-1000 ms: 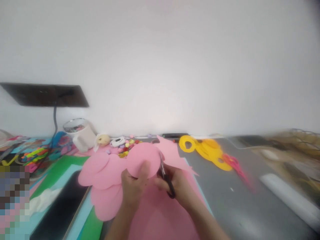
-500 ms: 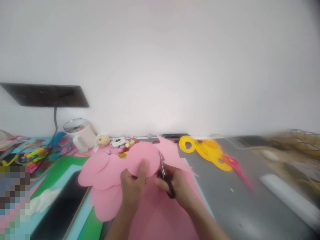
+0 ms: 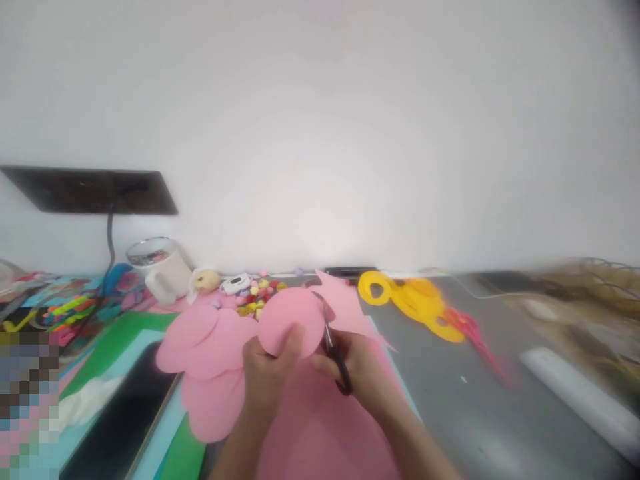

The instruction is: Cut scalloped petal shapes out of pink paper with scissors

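Observation:
A round pink paper piece (image 3: pixel 289 317) is pinched in my left hand (image 3: pixel 270 370), the thumb lying on its face. My right hand (image 3: pixel 353 367) is closed on black-handled scissors (image 3: pixel 336 357), whose blades point up along the right edge of the round piece. Behind the blades lies a pink paper offcut (image 3: pixel 343 300) with curved edges. Several rounded pink paper pieces (image 3: pixel 210 350) overlap to the left of my left hand. Below both hands is a larger pink sheet (image 3: pixel 315 420).
Yellow paper cutouts (image 3: pixel 417 303) and pink scissors (image 3: pixel 477 343) lie on the grey table (image 3: pixel 450 407) at right. A white mug (image 3: pixel 167 273), small coloured beads (image 3: pixel 257 293) and a black tablet-like slab (image 3: pixel 125 413) are at left.
The round pink piece and my left hand have shifted slightly right and down. More of the beads behind now shows. My right hand and the scissors have barely moved.

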{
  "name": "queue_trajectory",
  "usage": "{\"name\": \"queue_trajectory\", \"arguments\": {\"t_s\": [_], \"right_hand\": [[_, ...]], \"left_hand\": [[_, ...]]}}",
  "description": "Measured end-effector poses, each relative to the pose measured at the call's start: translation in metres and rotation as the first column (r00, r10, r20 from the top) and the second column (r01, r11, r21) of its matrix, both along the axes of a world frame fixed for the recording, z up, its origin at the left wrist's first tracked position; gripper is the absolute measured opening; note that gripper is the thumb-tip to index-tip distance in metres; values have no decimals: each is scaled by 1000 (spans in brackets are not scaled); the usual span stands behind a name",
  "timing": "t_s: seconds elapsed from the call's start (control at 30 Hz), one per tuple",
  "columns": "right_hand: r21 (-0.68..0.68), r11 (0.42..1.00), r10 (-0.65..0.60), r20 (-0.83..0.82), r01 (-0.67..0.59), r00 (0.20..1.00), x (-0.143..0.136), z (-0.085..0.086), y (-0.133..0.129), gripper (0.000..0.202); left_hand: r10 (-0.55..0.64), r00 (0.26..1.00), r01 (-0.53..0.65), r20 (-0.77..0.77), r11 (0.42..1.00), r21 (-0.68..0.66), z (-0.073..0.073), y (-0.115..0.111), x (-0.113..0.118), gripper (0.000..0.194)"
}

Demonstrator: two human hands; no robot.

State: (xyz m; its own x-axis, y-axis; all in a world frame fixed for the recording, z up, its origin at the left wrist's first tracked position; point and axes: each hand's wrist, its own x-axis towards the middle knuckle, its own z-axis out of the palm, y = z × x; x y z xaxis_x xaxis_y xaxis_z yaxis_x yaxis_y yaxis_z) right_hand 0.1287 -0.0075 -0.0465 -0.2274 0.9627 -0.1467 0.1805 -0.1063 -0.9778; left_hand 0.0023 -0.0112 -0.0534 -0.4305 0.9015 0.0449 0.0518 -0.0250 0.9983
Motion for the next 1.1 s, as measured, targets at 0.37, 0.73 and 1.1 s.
{"name": "queue_trajectory", "arguments": {"t_s": [0.37,0.73,1.1], "right_hand": [[-24,1000,-6,-24,5,1000,-1,-1,0,29],[-62,998,-32,0,32,999,-3,5,-2,16],[-75,996,-50,-20,48,999,-4,2,-1,12]], "left_hand": [[-19,1000,19,11,998,58,-14,4,-3,52],[-9,1000,9,0,998,60,-14,4,-4,51],[-5,1000,3,27,996,85,-12,4,-6,49]]}}
